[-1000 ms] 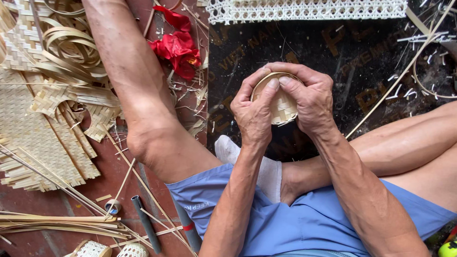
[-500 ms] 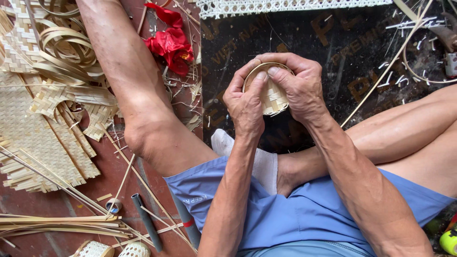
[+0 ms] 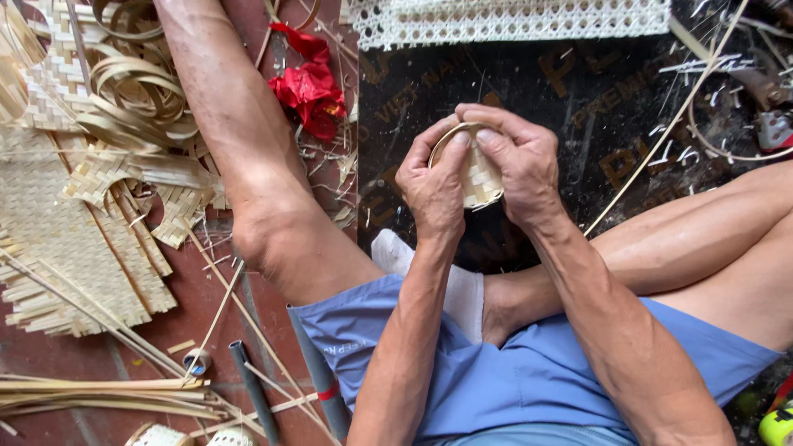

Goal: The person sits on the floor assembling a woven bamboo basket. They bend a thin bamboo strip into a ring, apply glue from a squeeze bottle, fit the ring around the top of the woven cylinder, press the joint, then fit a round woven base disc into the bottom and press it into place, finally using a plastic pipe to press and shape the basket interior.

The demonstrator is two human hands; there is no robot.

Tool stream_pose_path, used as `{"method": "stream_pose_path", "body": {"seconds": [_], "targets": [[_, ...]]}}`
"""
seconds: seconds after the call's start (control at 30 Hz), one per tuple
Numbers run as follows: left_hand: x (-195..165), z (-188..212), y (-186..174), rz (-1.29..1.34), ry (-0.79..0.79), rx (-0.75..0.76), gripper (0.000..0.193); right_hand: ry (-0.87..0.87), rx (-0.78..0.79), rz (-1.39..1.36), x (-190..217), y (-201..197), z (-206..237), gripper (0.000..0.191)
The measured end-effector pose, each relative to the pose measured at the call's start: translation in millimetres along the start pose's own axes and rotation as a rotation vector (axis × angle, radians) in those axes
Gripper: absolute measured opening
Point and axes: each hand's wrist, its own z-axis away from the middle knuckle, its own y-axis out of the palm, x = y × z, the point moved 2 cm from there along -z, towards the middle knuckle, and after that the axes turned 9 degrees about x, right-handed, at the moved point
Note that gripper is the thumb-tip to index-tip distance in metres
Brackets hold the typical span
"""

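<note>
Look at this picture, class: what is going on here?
A person sits on the floor and grips a small woven basket in both hands, the left hand and right hand pressing its round rim. To the person's left lie woven mats and coiled strips; a red cloth lies beyond the knee. A white woven panel lies at the top.

Red tiled floor [image 3: 49, 351] and a black mat [image 3: 413, 91], both littered with weaving scraps.

On the floor at the left lie woven mats [image 3: 58, 248] with loose strip ends, coiled strips [image 3: 136, 91] and a red cloth [image 3: 312, 91]. Nearer the person lie long splints [image 3: 91, 395], a small tape roll [image 3: 197, 361] and two dark rods [image 3: 256, 396]. On the mat lie a white mesh panel [image 3: 512, 18] along the top edge, a long thin cane [image 3: 661, 140] and pale shavings [image 3: 702, 66] at the right.
</note>
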Motion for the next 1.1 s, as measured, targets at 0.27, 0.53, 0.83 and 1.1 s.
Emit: {"method": "stream_pose_path", "body": {"seconds": [0.27, 0.53, 0.83, 1.1], "targets": [[-6.8, -0.4, 7.2, -0.046, 0.004, -0.02, 0.026, -0.037, -0.026, -0.025, 5.4, 0.0, 11.5, 0.035], [0.5, 3.4, 8.1, 0.037, 0.004, -0.035, 0.028, -0.15, -0.125, 0.129, 4.0, 9.7, 19.4, 0.034], [-9.7, -2.2, 5.2, -0.124, -0.019, 0.127, 0.026, 0.003, -0.009, 0.286, 23.8, -4.4, 6.7, 0.022], [-20.0, -5.1, 4.4, -0.288, 0.096, 0.161, 0.021, -0.096, 0.074, 0.129, 18.1, -3.5, 0.6, 0.017]]}}
